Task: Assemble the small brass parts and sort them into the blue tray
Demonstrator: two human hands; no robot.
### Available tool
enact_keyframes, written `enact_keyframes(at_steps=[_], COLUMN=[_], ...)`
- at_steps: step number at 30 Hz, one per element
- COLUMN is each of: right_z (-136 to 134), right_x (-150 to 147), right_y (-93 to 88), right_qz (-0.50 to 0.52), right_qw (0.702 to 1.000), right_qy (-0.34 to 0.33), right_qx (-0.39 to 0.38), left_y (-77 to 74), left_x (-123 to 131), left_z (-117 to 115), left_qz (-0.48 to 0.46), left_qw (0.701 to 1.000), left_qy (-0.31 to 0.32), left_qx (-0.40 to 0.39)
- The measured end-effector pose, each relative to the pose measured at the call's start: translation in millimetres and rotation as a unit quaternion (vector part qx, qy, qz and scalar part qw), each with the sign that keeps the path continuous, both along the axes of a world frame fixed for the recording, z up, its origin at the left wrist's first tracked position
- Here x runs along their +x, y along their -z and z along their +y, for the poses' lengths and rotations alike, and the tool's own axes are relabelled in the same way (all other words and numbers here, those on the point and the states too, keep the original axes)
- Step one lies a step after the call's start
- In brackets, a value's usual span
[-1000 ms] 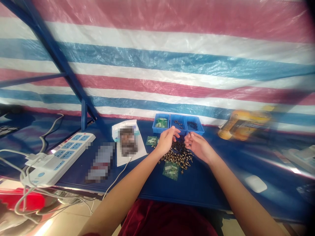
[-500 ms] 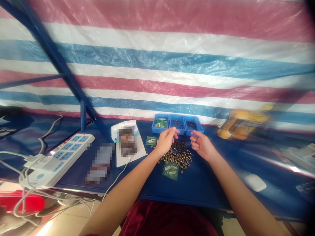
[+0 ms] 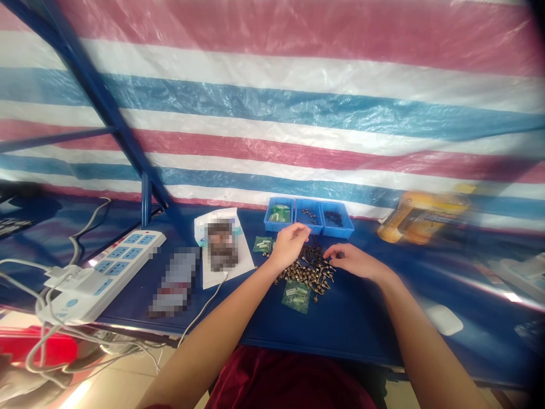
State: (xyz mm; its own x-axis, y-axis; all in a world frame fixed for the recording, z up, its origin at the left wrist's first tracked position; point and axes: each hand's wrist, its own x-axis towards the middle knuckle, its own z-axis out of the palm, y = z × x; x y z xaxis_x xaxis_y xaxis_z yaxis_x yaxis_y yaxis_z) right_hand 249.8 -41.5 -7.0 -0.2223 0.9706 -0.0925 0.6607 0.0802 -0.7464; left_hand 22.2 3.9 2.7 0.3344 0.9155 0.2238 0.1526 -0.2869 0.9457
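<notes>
My left hand (image 3: 292, 245) hovers over the left side of a heap of small parts, its fingers curled together; whatever may be in them is hidden. At the heap's right edge, my right hand (image 3: 353, 260) reaches in with thumb and forefinger slightly apart, fingertips by the black screw-like pieces (image 3: 314, 254). Brass-coloured metal pieces (image 3: 310, 275) make up the nearer part of the heap. A green-tinted clear packet (image 3: 296, 296) with pale pieces lies in front, and a similar packet (image 3: 262, 245) lies to the left. Behind are three joined blue bins (image 3: 309, 227) holding packets, brass pieces and black pieces.
A white power strip (image 3: 123, 258) with cables sits at left, near a blurred-out item (image 3: 176, 281) and a white sheet (image 3: 242, 255) with a cable. To the right are yellow-orange bottles (image 3: 426, 218) and a white mouse-like object (image 3: 444, 319). A blue metal frame (image 3: 102, 102) rises at left.
My right hand has lowered and turned inward to the heap's right edge, its fingers reaching out. My left hand stays nearly in place, its fingers drawn closer together.
</notes>
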Motion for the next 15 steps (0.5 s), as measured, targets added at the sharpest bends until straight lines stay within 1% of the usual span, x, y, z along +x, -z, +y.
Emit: enact_keyframes(at_steps=[2,5,9,15], right_z=[-0.9,-0.9,-0.3,-0.7], right_x=[3.7,4.8,2.6,-0.2], right_y=[-0.4,-1.4,-2.6,-1.4], right_qz=[0.003,0.006,-0.014,-0.046], right_qw=[1.0,1.0,1.0,0.998], right_qy=[-0.018,-0.025,-0.019,0.001], right_qx=[0.004,0.005,-0.016,-0.03], left_y=[-0.3,1.3,3.6,2.3], left_x=[-0.2,0.1,0.4,0.1], left_z=[-0.3,0.5,2.0,1.4], left_qz=[0.004,0.006,0.01,0.01], left_qw=[1.0,1.0,1.0,1.0], left_qy=[0.0,-0.002,-0.004,0.001], left_qx=[0.001,0.004,0.008,0.007])
